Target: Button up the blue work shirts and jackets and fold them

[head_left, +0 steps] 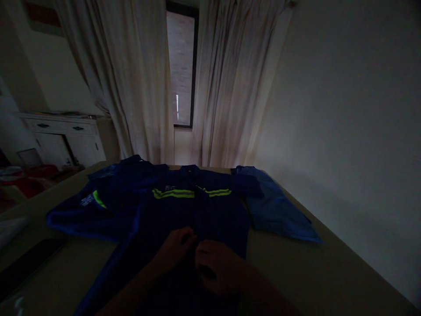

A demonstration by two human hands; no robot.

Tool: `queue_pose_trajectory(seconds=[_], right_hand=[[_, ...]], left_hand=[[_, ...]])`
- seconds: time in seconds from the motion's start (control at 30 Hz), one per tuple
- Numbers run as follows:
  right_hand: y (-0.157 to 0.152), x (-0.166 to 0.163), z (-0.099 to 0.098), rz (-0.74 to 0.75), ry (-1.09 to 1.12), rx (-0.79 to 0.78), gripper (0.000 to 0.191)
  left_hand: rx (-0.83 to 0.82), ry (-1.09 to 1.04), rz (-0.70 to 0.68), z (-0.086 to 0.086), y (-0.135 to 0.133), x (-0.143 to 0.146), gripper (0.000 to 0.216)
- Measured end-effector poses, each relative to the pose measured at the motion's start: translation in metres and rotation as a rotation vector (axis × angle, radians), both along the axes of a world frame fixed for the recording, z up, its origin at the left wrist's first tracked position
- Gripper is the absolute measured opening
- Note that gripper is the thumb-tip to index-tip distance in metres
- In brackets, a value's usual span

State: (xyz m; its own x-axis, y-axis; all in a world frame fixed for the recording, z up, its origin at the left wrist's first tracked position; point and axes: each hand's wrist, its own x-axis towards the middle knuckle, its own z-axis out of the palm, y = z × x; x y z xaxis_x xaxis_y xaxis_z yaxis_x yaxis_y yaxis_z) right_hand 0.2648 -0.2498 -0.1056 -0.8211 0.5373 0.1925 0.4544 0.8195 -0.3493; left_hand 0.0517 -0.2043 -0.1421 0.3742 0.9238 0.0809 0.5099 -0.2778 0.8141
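Observation:
A dark blue work garment (217, 215) with yellow-green chest stripes lies spread face up in front of me, its collar at the far end. Both hands meet over its front opening. My left hand (176, 248) is closed, thumb and fingers pinching the cloth near the middle line. Close beside it on the right, my right hand (219, 265) is curled, its fingertips also on the front edge. The dim light hides any fastener between the fingers. The garment's lower part runs towards me under my forearms.
Another blue garment (88, 219) with a stripe lies bunched on the left, and a lighter blue one (279, 210) on the right. A dark flat object (29, 265) rests at the table's (289, 272) left. Curtains, a window and a white cabinet (69, 140) stand behind; a wall runs along the right.

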Motion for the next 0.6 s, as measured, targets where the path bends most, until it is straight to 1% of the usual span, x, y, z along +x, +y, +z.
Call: queue_pose_trajectory(seconds=[0.07, 0.1, 0.23, 0.33, 0.47, 0.53, 0.6], right_hand=[[0.001, 0.001, -0.002, -0.031, -0.002, 0.021, 0.018], [0.001, 0.001, -0.003, -0.068, -0.001, 0.024, 0.016], [0.000, -0.003, -0.006, -0.241, 0.007, -0.014, 0.021], [-0.003, -0.007, -0.008, -0.258, 0.023, -0.036, 0.026], [-0.005, -0.013, -0.012, -0.287, 0.014, -0.009, 0.015], [-0.006, -0.014, -0.014, -0.312, 0.018, 0.013, 0.013], [-0.006, -0.015, -0.016, -0.315, 0.036, 0.010, 0.012]], left_hand=[[0.019, -0.007, 0.046, 0.001, 0.001, 0.000, 0.037], [0.027, -0.014, 0.060, 0.002, 0.001, 0.000, 0.037], [0.009, -0.077, 0.057, 0.005, -0.002, 0.000, 0.039], [-0.029, -0.123, 0.040, 0.004, -0.003, 0.001, 0.039], [-0.071, -0.154, 0.028, 0.002, -0.003, 0.001, 0.038], [-0.083, -0.100, 0.000, 0.002, -0.003, -0.001, 0.040], [-0.076, 0.000, -0.048, 0.003, -0.004, -0.003, 0.041]])
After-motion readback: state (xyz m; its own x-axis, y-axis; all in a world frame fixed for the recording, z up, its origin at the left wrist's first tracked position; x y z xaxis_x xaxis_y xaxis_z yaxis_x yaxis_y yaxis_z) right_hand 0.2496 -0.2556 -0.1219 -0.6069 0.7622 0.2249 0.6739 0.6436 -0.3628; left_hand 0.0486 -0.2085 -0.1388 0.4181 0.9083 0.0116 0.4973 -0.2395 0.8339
